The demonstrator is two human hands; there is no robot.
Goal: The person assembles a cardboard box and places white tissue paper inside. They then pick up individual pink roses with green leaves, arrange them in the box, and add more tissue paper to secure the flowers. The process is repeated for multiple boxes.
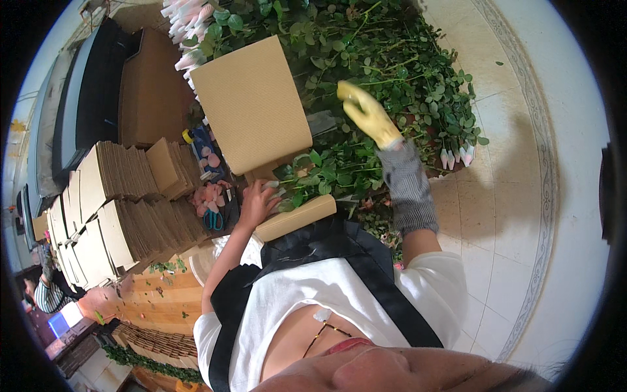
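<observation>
My left hand [258, 201] is bare. Its fingers are stretched and slightly apart, resting at the edge of a bunch of leafy rose stems [320, 173] close to my body. Small pale shapes lie by the fingertips; I cannot make out whether they are flower heads. Beside the hand is a rolled edge of tan corrugated cardboard [297, 217]. A large corrugated cardboard sheet [251, 101] stands just beyond it. My right hand [367, 116], in a yellow glove with a grey knit cuff, hovers over the green stems, thumb and fingers apart, nothing visible in it.
Many leafy rose stems [392, 59] cover the far and right side. White-wrapped rose heads [186, 26] lie at the far left, more buds [457, 157] at the right. Stacked folded cardboard [140, 225], blue-handled scissors [213, 219] and loose pink petals [209, 196] are at left.
</observation>
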